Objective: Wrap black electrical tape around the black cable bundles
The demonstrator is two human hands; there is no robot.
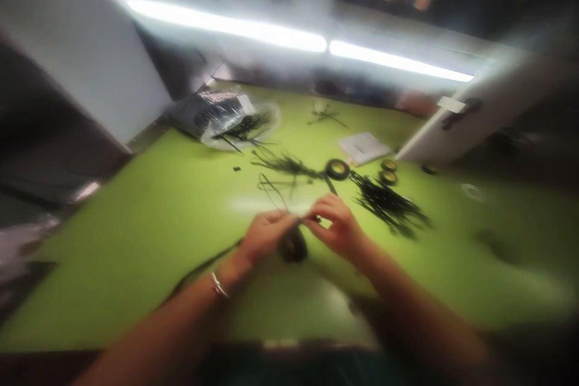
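My left hand (266,234), with a metal bracelet on its wrist, pinches a thin black cable (272,188) over the middle of the green table. A loop of that cable rises beyond the fingers. Fingertips nearly meeting the left ones, my right hand (333,224) is closed in a pinch on the cable's dark end (317,218), which is blurred. Just below both hands lies a dark round object (294,246), perhaps a tape roll or coil, partly hidden. A black tape roll (337,169) with a loose strip sits beyond my right hand.
Black cable bundles (391,204) lie right of centre, with more cables (287,164) farther back. Small tape rolls (388,177) sit near a white pad (365,148). A clear plastic bag (212,114) of cables is back left. Upright panels (452,117) flank the green table (136,241).
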